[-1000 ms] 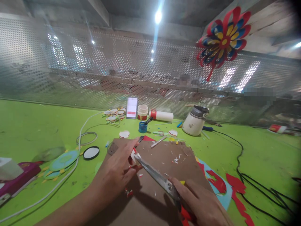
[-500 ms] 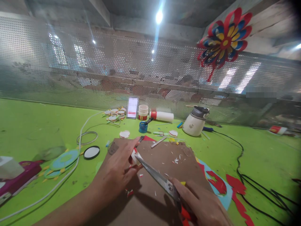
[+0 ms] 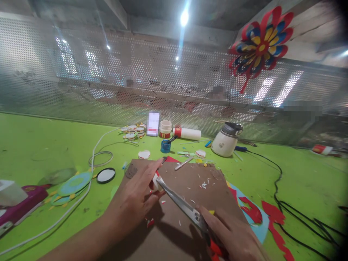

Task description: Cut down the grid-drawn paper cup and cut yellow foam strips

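Note:
My left hand (image 3: 137, 190) is closed around a small red and white piece (image 3: 158, 182), which looks like part of a paper cup; most of it is hidden by the fingers. In my right hand (image 3: 230, 230) is a pair of scissors (image 3: 185, 206) with red handles, partly covered by my fingers. The blade tips touch the red and white piece. Beneath both hands lies a brown board (image 3: 174, 239) strewn with small white and red scraps (image 3: 203, 185). A metal-coloured craft knife (image 3: 183, 164) rests near the board's far edge.
Beyond the board stand a blue jar (image 3: 165, 146), a paper cup (image 3: 165, 129), a lit phone (image 3: 153, 124) and a white kettle (image 3: 225, 140). Red cutouts (image 3: 273, 214) and a black cable (image 3: 277, 181) lie right. At left are a white cable (image 3: 88, 192) and a purple power strip (image 3: 29, 203).
Both hands, the scissors and the red and white piece stay almost in place. The hanging paper flower has shifted slightly in view.

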Available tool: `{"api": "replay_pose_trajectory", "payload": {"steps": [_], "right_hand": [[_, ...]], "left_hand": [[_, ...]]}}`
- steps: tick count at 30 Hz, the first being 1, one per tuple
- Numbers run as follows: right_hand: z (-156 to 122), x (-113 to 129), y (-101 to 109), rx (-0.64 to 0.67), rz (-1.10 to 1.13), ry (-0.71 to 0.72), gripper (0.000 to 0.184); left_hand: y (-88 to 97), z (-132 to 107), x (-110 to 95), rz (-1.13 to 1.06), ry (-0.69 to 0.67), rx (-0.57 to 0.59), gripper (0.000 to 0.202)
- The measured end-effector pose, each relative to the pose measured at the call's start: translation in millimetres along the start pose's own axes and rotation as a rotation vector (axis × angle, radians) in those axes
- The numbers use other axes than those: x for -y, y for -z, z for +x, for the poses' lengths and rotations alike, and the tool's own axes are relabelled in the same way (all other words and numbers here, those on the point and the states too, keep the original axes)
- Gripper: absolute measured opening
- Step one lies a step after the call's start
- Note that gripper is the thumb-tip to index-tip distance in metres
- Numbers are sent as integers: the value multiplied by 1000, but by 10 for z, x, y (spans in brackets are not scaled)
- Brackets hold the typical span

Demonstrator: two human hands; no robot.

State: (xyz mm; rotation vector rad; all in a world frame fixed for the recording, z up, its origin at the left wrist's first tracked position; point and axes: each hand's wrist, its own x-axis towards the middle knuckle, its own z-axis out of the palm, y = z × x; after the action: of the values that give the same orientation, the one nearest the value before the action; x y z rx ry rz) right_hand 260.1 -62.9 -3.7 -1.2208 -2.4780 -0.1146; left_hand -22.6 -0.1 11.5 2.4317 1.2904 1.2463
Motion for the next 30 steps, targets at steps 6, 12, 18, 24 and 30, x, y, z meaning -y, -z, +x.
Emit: {"api": "replay_pose_trajectory", "payload": {"steps": [6, 12, 18, 24, 30], "right_hand": [[9, 17, -27, -20, -31, 10, 56], [-6, 6, -24, -5, -29, -17, 65], [-1, 26, 7, 1, -8, -15, 60], [0, 2, -4, 21, -2, 4, 57], [-21, -14, -34, 2, 9, 25, 56]], "left_hand": [[-12, -12, -6, 12, 12, -21, 66], [-8, -13, -15, 14, 14, -21, 65], [-4, -2, -25, 46, 6, -20, 66], [-4, -19, -38, 39, 15, -11, 65], [-2, -9, -44, 37, 13, -10, 67]]}}
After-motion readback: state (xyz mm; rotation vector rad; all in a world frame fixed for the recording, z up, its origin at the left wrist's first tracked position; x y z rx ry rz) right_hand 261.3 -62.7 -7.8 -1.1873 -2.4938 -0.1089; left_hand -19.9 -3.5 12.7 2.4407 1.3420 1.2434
